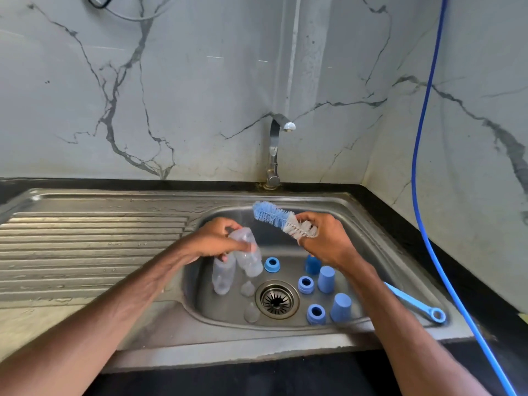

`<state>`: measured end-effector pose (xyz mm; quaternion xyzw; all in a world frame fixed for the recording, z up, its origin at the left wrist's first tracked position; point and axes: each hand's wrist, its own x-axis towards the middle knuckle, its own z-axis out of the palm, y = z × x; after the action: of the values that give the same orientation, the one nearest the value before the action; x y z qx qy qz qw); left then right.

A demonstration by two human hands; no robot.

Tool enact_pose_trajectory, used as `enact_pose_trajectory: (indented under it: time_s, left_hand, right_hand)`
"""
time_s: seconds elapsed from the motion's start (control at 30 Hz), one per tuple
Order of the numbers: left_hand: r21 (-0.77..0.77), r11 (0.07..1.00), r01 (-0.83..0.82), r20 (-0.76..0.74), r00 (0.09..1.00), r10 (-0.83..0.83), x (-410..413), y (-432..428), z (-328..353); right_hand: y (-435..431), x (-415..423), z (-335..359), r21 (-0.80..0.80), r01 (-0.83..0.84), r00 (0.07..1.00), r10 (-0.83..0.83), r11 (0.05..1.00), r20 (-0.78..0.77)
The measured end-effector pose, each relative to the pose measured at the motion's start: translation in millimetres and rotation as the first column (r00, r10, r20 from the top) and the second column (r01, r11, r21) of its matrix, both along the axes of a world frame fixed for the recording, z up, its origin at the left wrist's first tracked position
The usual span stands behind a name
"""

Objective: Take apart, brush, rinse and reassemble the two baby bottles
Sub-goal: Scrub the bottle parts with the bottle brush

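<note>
Right hand (328,241) pinches the brush (274,217), tip aimed ten o'clock; left hand (211,241) grips the bottle (248,255) at nine (mouth unclear).

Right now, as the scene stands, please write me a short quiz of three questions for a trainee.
1. True or false: water runs from the tap.
2. The left hand holds: A) a blue cap, B) a clear bottle, C) a brush.
3. How many blue rings lie in the sink?

Key: 1 false; 2 B; 3 three.
</note>
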<state>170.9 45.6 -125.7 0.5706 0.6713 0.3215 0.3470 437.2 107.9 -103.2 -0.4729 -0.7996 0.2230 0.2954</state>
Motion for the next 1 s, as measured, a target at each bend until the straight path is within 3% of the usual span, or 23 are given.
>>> enact_pose_trajectory:
  time_s: [0.07, 0.13, 0.23, 0.33, 0.43, 0.6, 0.73, 1.0]
  left_hand:
    - [0.027, 0.997, -0.07, 0.162, 0.985, 0.065, 5.0, 10.7, 6.5]
    - [0.006, 0.99, -0.139, 0.389, 0.913, 0.125, 13.6, 23.5, 8.8]
    - [-0.131, 0.972, -0.194, 0.707, 0.669, 0.229, 22.3, 36.5, 2.5]
    - [-0.178, 0.972, -0.152, 0.84, 0.491, 0.231, 18.4, 40.4, -5.5]
    - [-0.15, 0.96, -0.237, 0.897, 0.376, 0.233, 3.8, 40.0, -7.5]
    - [-0.151, 0.907, -0.393, 0.902, 0.321, 0.289, -18.7, 39.3, -6.9]
    - [-0.166, 0.879, -0.447, 0.878, 0.339, 0.338, -15.0, 42.6, -8.6]
    - [-0.164, 0.869, -0.467, 0.869, 0.348, 0.351, -10.9, 38.6, -4.4]
  right_hand:
    - [4.2, 2.7, -0.4, 0.008, 0.048, 0.997, -0.048, 0.999, -0.062]
    - [8.2, 5.0, -1.4, 0.029, 0.087, 0.991, -0.084, 0.996, -0.101]
    - [10.4, 6.4, -2.6, 0.031, 0.097, 0.981, -0.091, 0.995, -0.172]
    - [9.2, 4.1, -5.0, 0.033, 0.034, 0.986, -0.029, 0.999, -0.163]
    - [1.4, -1.3, -3.8, 0.053, -0.041, 0.987, 0.048, 0.998, -0.155]
    - [-8.3, -8.4, 3.4, 0.14, -0.084, 0.99, 0.099, 0.987, -0.103]
    - [-12.7, -10.5, 4.3, 0.161, -0.108, 0.994, 0.11, 0.981, -0.004]
    - [-10.2, -1.7, 7.9, 0.181, -0.065, 0.997, 0.057, 0.981, 0.049]
